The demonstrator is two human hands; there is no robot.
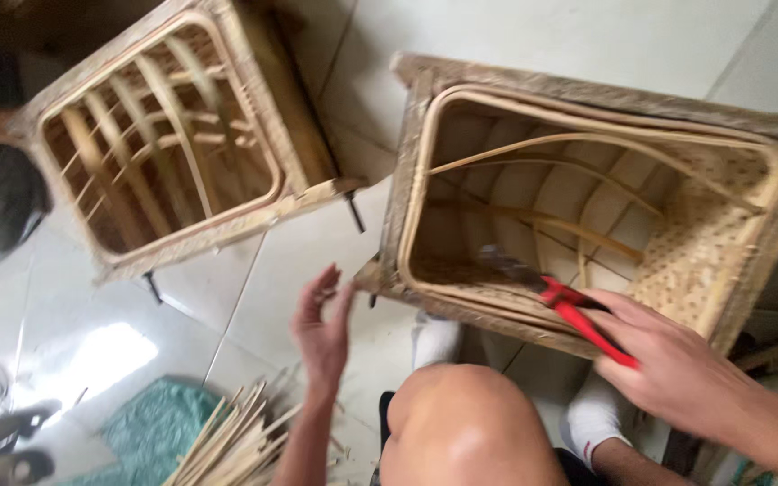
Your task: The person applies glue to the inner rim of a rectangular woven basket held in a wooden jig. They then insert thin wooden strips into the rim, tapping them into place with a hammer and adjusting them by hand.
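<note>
Largest in view: a rattan frame (587, 207) resting on pale floor tiles (533, 36), open side up, curved ribs and a woven panel visible inside. To the left, well apart, a second rattan frame (173, 135) of the same kind, tilted, with metal pins poking from its lower edge. Below, a bare knee (465, 423) and white socks (592, 418) tucked just beside the near rail. Lower left, a bundle of split cane strips (231, 445) lying on a teal cloth (150, 427).

Right hand (677, 369) wrapped tight around red-handled pliers (569, 306), nose reaching over the near rail into the frame; cannot tell whether the nose bites a strand. Left hand (321, 328) raised near the frame's front corner, fingers loosely spread, pinching nothing visible, not quite touching the weave.

Risks, as a judgement: too hard a squeeze or twist of the pliers likely to crack a dry strand or dent the rail; a slip off the rim could send the steel nose toward the knee; the frame, unsteadied by the free hand, may shift on the smooth tile.
</note>
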